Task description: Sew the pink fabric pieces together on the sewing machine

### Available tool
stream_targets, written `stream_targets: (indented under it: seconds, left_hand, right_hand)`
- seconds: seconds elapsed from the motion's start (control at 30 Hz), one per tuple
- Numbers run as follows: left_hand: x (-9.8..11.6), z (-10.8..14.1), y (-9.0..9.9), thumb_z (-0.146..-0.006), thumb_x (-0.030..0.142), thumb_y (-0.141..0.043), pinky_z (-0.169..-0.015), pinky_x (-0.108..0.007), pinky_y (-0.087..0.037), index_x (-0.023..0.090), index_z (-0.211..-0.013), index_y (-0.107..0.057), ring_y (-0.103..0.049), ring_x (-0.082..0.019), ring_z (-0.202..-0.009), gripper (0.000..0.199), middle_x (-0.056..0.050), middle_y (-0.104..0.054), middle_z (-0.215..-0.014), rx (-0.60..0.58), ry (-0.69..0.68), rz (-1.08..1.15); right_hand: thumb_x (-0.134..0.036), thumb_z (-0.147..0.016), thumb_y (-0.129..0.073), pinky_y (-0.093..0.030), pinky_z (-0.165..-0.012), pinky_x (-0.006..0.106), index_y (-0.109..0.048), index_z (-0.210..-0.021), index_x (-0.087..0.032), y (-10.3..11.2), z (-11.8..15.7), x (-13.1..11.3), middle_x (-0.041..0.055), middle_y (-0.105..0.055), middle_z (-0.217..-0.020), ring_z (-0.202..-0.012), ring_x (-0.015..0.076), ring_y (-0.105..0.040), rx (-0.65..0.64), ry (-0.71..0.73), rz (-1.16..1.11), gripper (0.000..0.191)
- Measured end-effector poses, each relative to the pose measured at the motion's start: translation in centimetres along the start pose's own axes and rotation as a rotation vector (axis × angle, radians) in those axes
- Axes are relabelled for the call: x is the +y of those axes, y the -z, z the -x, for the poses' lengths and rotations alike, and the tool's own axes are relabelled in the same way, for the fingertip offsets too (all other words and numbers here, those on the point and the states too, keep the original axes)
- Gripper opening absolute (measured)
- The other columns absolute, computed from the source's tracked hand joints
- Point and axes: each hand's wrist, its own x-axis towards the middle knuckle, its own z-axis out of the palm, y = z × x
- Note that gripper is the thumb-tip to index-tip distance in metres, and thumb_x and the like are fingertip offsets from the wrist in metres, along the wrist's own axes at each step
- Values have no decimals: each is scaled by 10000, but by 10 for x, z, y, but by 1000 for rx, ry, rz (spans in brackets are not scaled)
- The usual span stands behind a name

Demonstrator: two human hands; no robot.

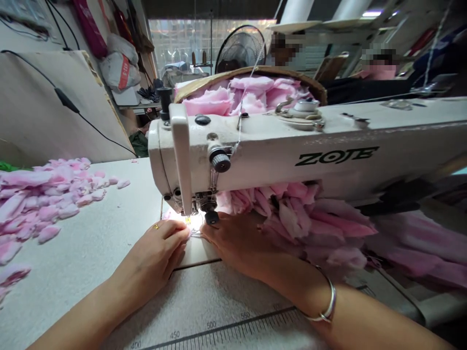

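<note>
Under the lit needle area of a white sewing machine (255,160) lies a small piece of pink fabric (195,232), mostly covered by fingers and the presser foot. My left hand (156,250), with a ring on one finger, pinches its left edge just in front of the needle. My right hand (237,240) is to the right of the needle, fingers drawn together and fingertips on the fabric's right side. A silver bangle (332,301) circles my right wrist. Gathered pink fabric (292,214) is bunched behind and beside my right hand, under the machine arm.
Many loose pink petal-shaped pieces (54,199) lie piled on the table (109,233) at left. Behind the machine, a container (321,87) holds more pink fabric. A ruler scale (219,330) runs along the front. A fan (241,51) and two people are farther back.
</note>
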Motion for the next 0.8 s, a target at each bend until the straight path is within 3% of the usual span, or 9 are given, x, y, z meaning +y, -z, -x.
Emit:
stream_targets:
  seconds: [0.17, 0.37, 0.6, 0.8]
  left_hand:
    - [2, 1, -1, -971, 209, -355, -904, -409, -478, 197, -1105, -533, -530, -199, -996, 224, -70, -581, -1123, -2, 11, -26]
    - [1, 3, -3, -967, 188, -370, -919, -391, -486, 195, -1099, -550, -536, -191, -1015, 223, -60, -590, -1127, 13, -21, -76]
    - [5, 1, -9, -947, 147, -377, -945, -416, -472, 161, -1189, -501, -507, -228, -1099, 272, -87, -560, -1186, 37, 1, -208]
    - [5, -4, -11, -966, 189, -347, -878, -421, -496, 158, -1129, -534, -536, -228, -1028, 250, -90, -578, -1124, 47, 51, -209]
  right_hand:
    - [-10, -758, -507, -278, -490, 294, -576, -795, -203, -6, 1, 0, 26, -593, -702, -645, 165, -528, 49, 13, 25, 209]
    - [19, -710, -503, -299, -482, 288, -584, -757, -208, -11, -1, -2, 33, -598, -694, -661, 169, -550, 77, -13, 51, 246]
    - [-9, -791, -467, -381, -510, 267, -609, -803, -202, -4, -7, -9, 55, -621, -741, -692, 184, -586, -1, -123, 99, 240]
    - [-8, -810, -406, -371, -477, 279, -613, -799, -186, -10, -10, -10, 65, -617, -717, -658, 193, -575, 64, -147, 122, 273]
